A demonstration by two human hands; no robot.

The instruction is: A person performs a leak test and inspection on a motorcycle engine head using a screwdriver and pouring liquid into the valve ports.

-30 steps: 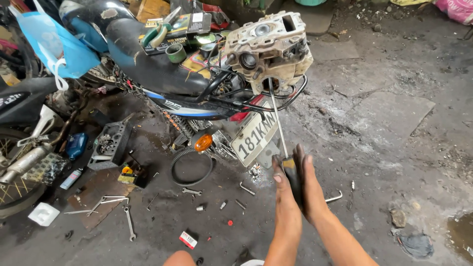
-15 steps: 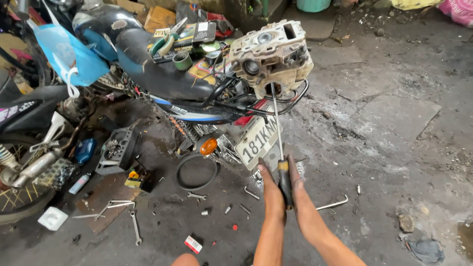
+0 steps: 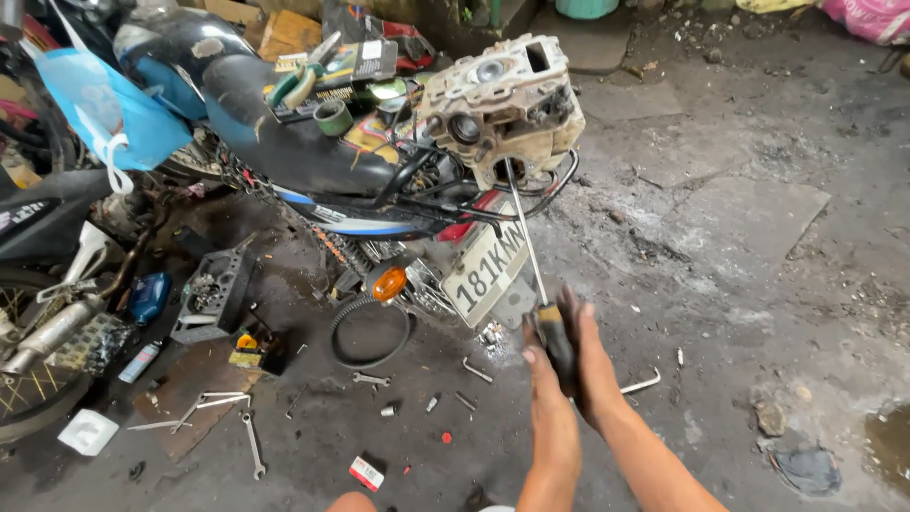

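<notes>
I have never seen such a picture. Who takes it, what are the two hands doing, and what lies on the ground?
A camera worn on the person's head takes the picture, looking down at their own bare hands. The left hand and right hand press together around the handle of a long screwdriver. Its shaft reaches up to a dirty engine part resting on the rear of a motorcycle. On the concrete floor lie wrenches, a rubber belt and small bolts.

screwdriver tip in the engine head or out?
In. The screwdriver shaft runs from both hands up into the underside of the engine head; the tip is hidden inside.
</notes>
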